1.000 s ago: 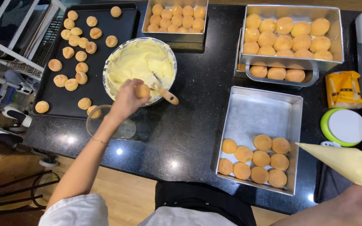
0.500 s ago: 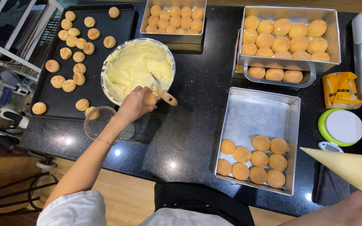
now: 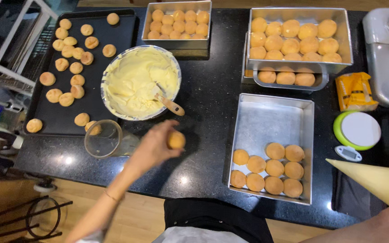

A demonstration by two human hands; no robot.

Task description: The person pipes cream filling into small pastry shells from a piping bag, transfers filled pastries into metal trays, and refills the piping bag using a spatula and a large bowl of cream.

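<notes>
We see the left hand (image 3: 156, 146) with fingers closed around a small golden cream puff (image 3: 176, 140), held over the black counter (image 3: 208, 103) just below the metal bowl of pale custard cream (image 3: 136, 83). Right of that bowl lies a steel pan (image 3: 266, 119) with nine puffs. Far right of the bowl, a cream-filled piping bag (image 3: 379, 182) rests above the right wrist; its fingers are out of view.
</notes>
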